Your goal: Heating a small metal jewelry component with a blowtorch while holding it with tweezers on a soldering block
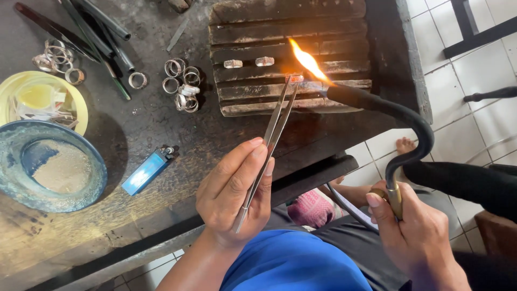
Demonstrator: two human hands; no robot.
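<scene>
My left hand (234, 188) pinches long steel tweezers (269, 137) whose tips reach a small glowing ring (296, 78) on a charred, grooved soldering block (258, 102). My right hand (417, 231) grips the brass handle of a black curved torch (398, 118). Its orange flame (308, 62) plays over the ring at the tweezer tips. Two more silver rings (248, 62) lie on the block farther back.
A cluster of silver rings (182, 83) lies left of the block, and others (56, 58) sit at the far left. A blue lighter (145, 171), a blue bowl (13, 183), a yellow dish (81, 108) and dark rods (102, 32) rest on the worn bench. White floor tiles (458, 70) are at the right.
</scene>
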